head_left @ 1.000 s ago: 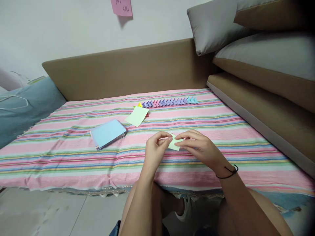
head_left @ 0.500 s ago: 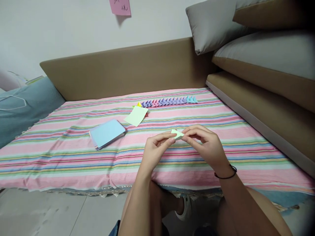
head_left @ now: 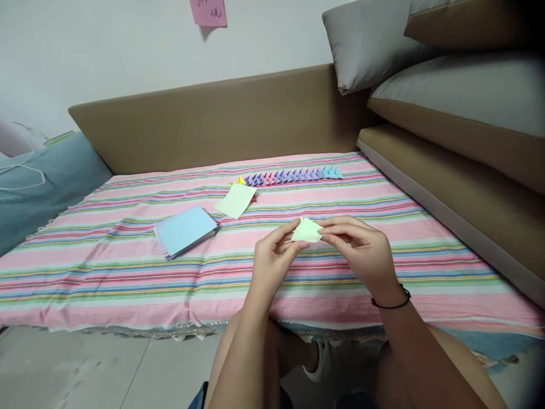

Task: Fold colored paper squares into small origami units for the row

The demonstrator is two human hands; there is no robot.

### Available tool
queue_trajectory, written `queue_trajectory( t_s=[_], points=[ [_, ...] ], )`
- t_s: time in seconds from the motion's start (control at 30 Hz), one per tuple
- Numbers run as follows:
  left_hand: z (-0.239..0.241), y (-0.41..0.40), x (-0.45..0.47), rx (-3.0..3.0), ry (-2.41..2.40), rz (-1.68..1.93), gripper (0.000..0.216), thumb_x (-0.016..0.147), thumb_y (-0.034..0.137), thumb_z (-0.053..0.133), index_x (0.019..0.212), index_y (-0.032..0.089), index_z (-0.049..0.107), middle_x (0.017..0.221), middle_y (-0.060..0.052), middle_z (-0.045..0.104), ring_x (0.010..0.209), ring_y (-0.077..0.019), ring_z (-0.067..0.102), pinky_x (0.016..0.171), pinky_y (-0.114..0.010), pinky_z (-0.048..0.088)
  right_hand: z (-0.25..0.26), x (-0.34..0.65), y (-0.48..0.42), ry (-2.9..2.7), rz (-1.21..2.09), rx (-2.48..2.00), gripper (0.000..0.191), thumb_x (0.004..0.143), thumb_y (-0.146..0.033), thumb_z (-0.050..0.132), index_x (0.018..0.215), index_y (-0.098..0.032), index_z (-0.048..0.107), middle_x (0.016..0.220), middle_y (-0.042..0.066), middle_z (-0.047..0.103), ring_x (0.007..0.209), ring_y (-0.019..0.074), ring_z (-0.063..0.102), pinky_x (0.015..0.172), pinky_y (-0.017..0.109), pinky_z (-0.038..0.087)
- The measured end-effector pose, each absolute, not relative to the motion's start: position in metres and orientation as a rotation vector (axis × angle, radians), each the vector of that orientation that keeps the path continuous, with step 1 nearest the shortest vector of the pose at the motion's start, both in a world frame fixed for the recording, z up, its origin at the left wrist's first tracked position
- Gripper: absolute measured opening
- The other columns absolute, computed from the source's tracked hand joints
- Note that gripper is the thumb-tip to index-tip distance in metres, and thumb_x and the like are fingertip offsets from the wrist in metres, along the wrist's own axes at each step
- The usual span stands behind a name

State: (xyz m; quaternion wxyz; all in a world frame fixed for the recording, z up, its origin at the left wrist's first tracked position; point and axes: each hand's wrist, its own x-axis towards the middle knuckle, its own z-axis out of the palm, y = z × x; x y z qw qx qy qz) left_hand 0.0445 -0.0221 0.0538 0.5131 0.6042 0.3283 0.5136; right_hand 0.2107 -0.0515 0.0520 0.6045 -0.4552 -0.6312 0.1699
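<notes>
A small piece of folded light green paper (head_left: 307, 230) is held up between my two hands, above the striped cloth. My left hand (head_left: 276, 255) pinches its left side with thumb and fingers. On its right corner, the thumb and fingertips of my right hand (head_left: 361, 247) are closed. Beyond my hands lies a flat light green sheet (head_left: 237, 201), partly covering small yellow and red pieces. Behind it runs a row of folded paper pieces (head_left: 293, 176) in purple, pink and turquoise.
A stack of coloured paper (head_left: 187, 229), light blue on top, lies to the left on the striped cloth (head_left: 128, 272). Grey and brown cushions (head_left: 460, 108) are piled at the right. A brown backrest (head_left: 221, 122) stands along the wall, with a pink note (head_left: 208, 12) above.
The folded green paper has been turned, so a broader face of it shows now. My hands have shifted slightly with it, both still gripping. The other papers have not moved.
</notes>
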Motion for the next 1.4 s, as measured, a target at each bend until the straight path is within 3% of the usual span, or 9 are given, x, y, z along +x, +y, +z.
queue_trajectory(
  t_s=[0.17, 0.43, 0.7, 0.87, 1.23, 1.4],
  points=[
    [0.056, -0.023, 0.04, 1.638, 0.741, 1.305, 0.041, 0.072, 0.025, 0.074, 0.113, 0.026, 0.068, 0.118, -0.007, 0.064, 0.11, -0.0228, 0.06, 0.082, -0.028, 0.056, 0.054, 0.212, -0.054, -1.502, 0.282, -1.007, 0.018, 0.084, -0.014, 0.063, 0.087, -0.028, 0.074, 0.096, 0.002, 0.07, 0.09, 0.0189, 0.065, 0.077, 0.034, 0.053],
    [0.06, -0.026, 0.034, 2.049, 0.804, 1.474, 0.027, 0.079, 0.018, 0.067, 0.102, 0.032, 0.072, 0.117, -0.004, 0.068, 0.105, -0.0215, 0.064, 0.095, -0.034, 0.049, 0.055, 0.209, -0.056, -1.52, 0.239, -0.948, 0.018, 0.083, -0.014, 0.065, 0.088, -0.028, 0.074, 0.097, 0.002, 0.071, 0.091, 0.0197, 0.065, 0.079, 0.035, 0.053],
    [0.058, -0.021, 0.035, 2.139, 0.596, 1.636, 0.02, 0.079, 0.015, 0.067, 0.095, 0.025, 0.074, 0.121, -0.008, 0.064, 0.089, -0.017, 0.067, 0.077, -0.03, 0.057, 0.056, 0.209, -0.057, -1.525, 0.209, -0.904, 0.019, 0.082, -0.01, 0.065, 0.088, -0.026, 0.074, 0.096, 0.002, 0.071, 0.091, 0.0179, 0.065, 0.078, 0.033, 0.053],
    [0.058, -0.023, 0.033, 2.047, 0.677, 1.583, 0.016, 0.078, 0.014, 0.068, 0.088, 0.025, 0.075, 0.112, -0.005, 0.07, 0.101, -0.0195, 0.066, 0.088, -0.033, 0.054, 0.055, 0.207, -0.056, -1.514, 0.286, -0.896, 0.019, 0.081, -0.01, 0.066, 0.087, -0.026, 0.073, 0.097, 0.002, 0.07, 0.092, 0.017, 0.065, 0.079, 0.03, 0.053],
    [0.057, -0.028, 0.046, 1.488, 0.772, 1.527, 0.009, 0.078, 0.019, 0.069, 0.086, 0.021, 0.072, 0.102, -0.004, 0.073, 0.103, -0.02, 0.066, 0.087, -0.028, 0.054, 0.055, 0.193, -0.054, -1.181, 0.7, -0.892, 0.005, 0.078, -0.017, 0.071, 0.077, -0.021, 0.07, 0.098, 0.003, 0.069, 0.098, 0.0177, 0.065, 0.082, 0.027, 0.055],
    [0.059, -0.028, 0.052, 1.346, 0.76, 1.505, 0.015, 0.077, 0.019, 0.069, 0.092, 0.019, 0.069, 0.101, -0.005, 0.073, 0.099, -0.0183, 0.068, 0.084, -0.027, 0.055, 0.054, 0.187, -0.053, -1.002, 0.852, -0.923, 0.006, 0.075, -0.023, 0.074, 0.076, -0.02, 0.069, 0.091, 0.003, 0.072, 0.086, 0.0167, 0.068, 0.077, 0.027, 0.057]
  ],
)
